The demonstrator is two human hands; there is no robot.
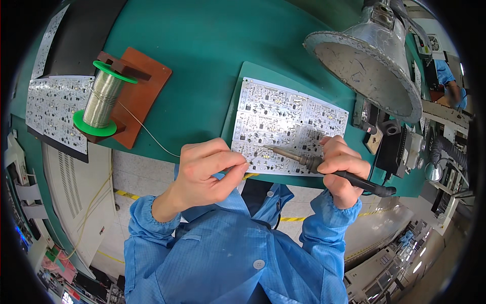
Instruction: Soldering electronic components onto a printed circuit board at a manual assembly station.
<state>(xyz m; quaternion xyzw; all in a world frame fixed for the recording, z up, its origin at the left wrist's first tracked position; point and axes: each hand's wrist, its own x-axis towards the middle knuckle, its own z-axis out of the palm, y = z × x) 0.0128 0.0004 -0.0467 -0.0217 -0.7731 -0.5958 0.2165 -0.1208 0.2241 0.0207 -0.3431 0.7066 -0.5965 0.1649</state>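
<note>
A white circuit board panel (283, 119) full of small parts lies on a green mat (249, 71) in front of me. My left hand (210, 169) pinches thin solder wire (147, 129) at the panel's lower left edge. That wire runs back to a spool (104, 99) with green flanges, on a brown stand to the left. In my right hand (341, 169) is a soldering iron (324, 166), gripped by its black handle. Its tip points left over the lower part of the panel; whether it touches the board I cannot tell.
A large metal extraction hood (369, 66) overhangs the back right. Below it stand a black box (392, 152) and a small holder with a tan pad (373, 141). More board panels (58, 109) lie on black sheets at the far left. The green table's (202, 45) front edge runs near my hands.
</note>
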